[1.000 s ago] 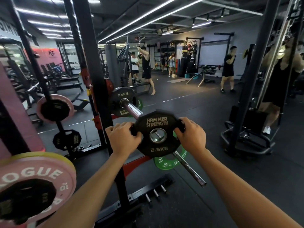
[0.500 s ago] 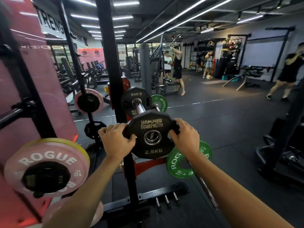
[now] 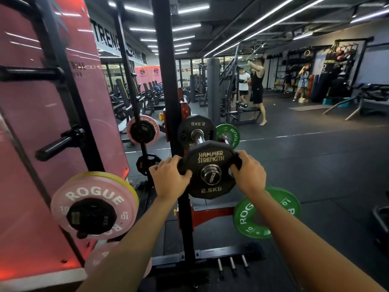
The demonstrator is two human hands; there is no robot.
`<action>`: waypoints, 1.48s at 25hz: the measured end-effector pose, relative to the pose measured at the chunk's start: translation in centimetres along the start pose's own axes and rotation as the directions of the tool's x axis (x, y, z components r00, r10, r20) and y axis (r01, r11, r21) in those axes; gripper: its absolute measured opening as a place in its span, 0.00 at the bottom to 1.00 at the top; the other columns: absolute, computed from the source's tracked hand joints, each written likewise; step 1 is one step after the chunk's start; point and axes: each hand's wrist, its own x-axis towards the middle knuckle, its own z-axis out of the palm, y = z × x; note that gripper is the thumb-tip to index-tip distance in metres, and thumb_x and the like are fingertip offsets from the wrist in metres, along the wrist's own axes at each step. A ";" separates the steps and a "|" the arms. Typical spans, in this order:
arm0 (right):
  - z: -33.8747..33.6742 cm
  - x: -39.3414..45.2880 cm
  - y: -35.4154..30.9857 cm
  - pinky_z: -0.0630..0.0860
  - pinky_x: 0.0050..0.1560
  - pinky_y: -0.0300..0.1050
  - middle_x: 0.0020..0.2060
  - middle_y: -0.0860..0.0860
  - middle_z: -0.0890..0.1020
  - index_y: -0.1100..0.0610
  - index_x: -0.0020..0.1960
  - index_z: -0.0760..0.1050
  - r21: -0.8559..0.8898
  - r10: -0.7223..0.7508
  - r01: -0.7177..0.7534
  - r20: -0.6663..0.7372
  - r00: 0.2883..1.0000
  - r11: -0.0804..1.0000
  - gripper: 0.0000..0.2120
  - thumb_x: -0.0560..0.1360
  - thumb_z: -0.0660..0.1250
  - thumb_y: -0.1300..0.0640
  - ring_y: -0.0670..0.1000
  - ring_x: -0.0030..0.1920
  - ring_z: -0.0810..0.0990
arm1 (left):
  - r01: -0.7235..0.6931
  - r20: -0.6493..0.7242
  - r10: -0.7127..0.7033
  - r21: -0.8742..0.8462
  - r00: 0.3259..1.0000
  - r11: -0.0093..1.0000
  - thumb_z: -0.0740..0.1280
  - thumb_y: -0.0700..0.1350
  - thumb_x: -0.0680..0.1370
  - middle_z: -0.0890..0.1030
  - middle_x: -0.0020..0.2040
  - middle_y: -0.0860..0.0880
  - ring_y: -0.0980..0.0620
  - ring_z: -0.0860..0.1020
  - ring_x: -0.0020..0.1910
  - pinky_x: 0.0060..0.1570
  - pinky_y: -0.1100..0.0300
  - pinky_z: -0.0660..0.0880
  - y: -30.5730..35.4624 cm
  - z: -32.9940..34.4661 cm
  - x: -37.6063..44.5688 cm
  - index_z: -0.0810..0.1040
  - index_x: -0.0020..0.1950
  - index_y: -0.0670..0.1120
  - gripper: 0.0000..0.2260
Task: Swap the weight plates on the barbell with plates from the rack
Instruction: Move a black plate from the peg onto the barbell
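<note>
A black twelve-sided 2.5 kg Hammer Strength plate (image 3: 210, 158) is at the centre of the view. My left hand (image 3: 170, 178) grips its left edge and my right hand (image 3: 247, 173) grips its right edge. The chrome end cap of the barbell sleeve (image 3: 211, 174), marked 1500LB, fills the plate's hole. Behind it the sleeve runs toward a mirror image of the plate (image 3: 196, 125). On a rack peg at lower left hangs a pink Rogue plate (image 3: 94, 193) with a small black plate (image 3: 92, 217) in front of it.
A black rack upright (image 3: 166, 81) rises just left of the plate. A green Rogue plate (image 3: 248, 218) sits low under my right forearm. A bare black peg (image 3: 56, 144) juts out at the left. Three short pins (image 3: 232, 264) stand on the rack's base. People exercise far across the floor.
My view has swung left and closer to the rack. Both hands keep their grip on the 2.5 kg plate, and the sleeve's end cap now shows in its hole.
</note>
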 end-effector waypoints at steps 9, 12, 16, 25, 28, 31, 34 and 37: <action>-1.1 0.1 2.2 0.77 0.45 0.49 0.54 0.49 0.78 0.47 0.66 0.68 0.051 -0.120 0.116 0.097 0.988 0.992 0.31 0.69 0.62 0.31 0.52 0.53 0.78 | -0.023 -0.044 0.021 -0.065 0.999 0.998 0.64 0.71 0.69 0.78 0.53 0.52 0.50 0.76 0.53 0.55 0.47 0.71 0.1 -0.8 -0.3 0.74 0.59 0.50 0.29; -0.8 0.4 2.2 0.78 0.48 0.53 0.57 0.52 0.77 0.50 0.67 0.68 0.041 -0.126 0.122 0.120 0.985 0.992 0.35 0.69 0.64 0.28 0.54 0.58 0.76 | -0.023 -0.036 0.022 -0.019 0.999 1.000 0.64 0.73 0.69 0.78 0.53 0.51 0.49 0.77 0.54 0.54 0.49 0.70 -0.3 -0.3 -0.9 0.75 0.58 0.49 0.32; 0.7 0.9 2.5 0.76 0.44 0.51 0.55 0.55 0.77 0.51 0.64 0.70 0.035 -0.070 0.067 0.099 0.993 0.997 0.35 0.68 0.63 0.28 0.56 0.56 0.76 | 0.065 -0.063 -0.068 -0.047 0.996 0.997 0.63 0.74 0.67 0.78 0.50 0.50 0.48 0.77 0.51 0.52 0.48 0.72 -0.1 0.7 -1.1 0.76 0.56 0.48 0.33; 5.9 6.5 3.1 0.68 0.39 0.46 0.52 0.55 0.76 0.50 0.62 0.70 0.001 -0.039 0.039 0.101 0.994 0.999 0.32 0.69 0.62 0.27 0.57 0.52 0.77 | 0.142 0.014 -0.143 0.049 0.990 0.989 0.65 0.75 0.66 0.77 0.57 0.50 0.47 0.75 0.57 0.56 0.46 0.71 -2.2 5.1 5.3 0.74 0.61 0.50 0.35; 8.4 9.2 3.6 0.69 0.39 0.46 0.52 0.54 0.76 0.50 0.61 0.71 -0.033 -0.029 0.033 0.103 0.994 0.999 0.32 0.69 0.62 0.27 0.56 0.52 0.77 | 0.139 -0.008 -0.139 0.010 0.990 0.990 0.64 0.76 0.67 0.77 0.55 0.50 0.47 0.76 0.55 0.55 0.46 0.72 -3.8 7.9 7.8 0.74 0.59 0.49 0.34; 11.1 12.3 4.0 0.74 0.40 0.50 0.52 0.53 0.75 0.50 0.61 0.71 -0.063 -0.016 0.024 0.130 0.991 0.998 0.31 0.70 0.62 0.28 0.57 0.54 0.76 | 0.138 -0.009 -0.138 -0.032 0.990 0.990 0.64 0.77 0.66 0.77 0.54 0.49 0.46 0.76 0.54 0.52 0.43 0.75 -5.3 10.4 10.9 0.74 0.59 0.49 0.36; 13.6 15.2 4.1 0.76 0.44 0.53 0.54 0.54 0.75 0.50 0.63 0.71 -0.078 0.007 0.003 0.135 0.991 0.997 0.32 0.70 0.62 0.28 0.58 0.55 0.76 | 0.146 0.002 -0.147 -0.064 0.989 0.987 0.62 0.79 0.64 0.77 0.56 0.49 0.47 0.76 0.56 0.53 0.43 0.75 -6.8 12.7 13.8 0.74 0.61 0.48 0.40; 16.2 17.6 4.1 0.77 0.47 0.55 0.55 0.55 0.75 0.52 0.65 0.70 -0.076 0.022 -0.013 0.123 0.992 0.997 0.34 0.70 0.63 0.29 0.58 0.57 0.75 | 0.154 0.019 -0.153 -0.068 0.988 0.986 0.61 0.80 0.63 0.76 0.58 0.49 0.47 0.75 0.58 0.57 0.43 0.73 -8.3 15.0 16.7 0.73 0.63 0.49 0.42</action>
